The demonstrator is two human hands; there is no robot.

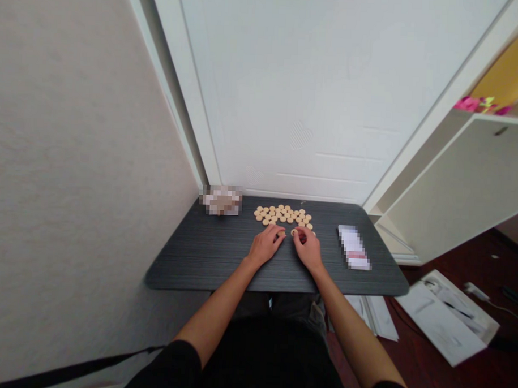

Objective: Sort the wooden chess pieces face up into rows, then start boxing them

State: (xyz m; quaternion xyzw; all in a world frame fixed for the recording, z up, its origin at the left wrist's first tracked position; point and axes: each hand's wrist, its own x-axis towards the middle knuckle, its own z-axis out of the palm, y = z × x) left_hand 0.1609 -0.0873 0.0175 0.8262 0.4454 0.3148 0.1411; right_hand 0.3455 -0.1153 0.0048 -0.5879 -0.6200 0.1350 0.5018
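Note:
Several round tan wooden discs [282, 213] lie spread flat near the far edge of a small dark table [206, 254]. My left hand [265, 245] rests on the table just in front of them, fingers curled, its fingertips at a disc at the near edge of the spread. My right hand [307, 246] lies beside it, thumb and forefinger pinched on a single disc [294, 232]. The two hands nearly touch.
A blurred small object [221, 200] sits at the table's far left corner and a blurred flat card or box [354, 247] at the right. A white door stands behind, a wall on the left, a white shelf unit on the right. Papers and a cable lie on the floor at right.

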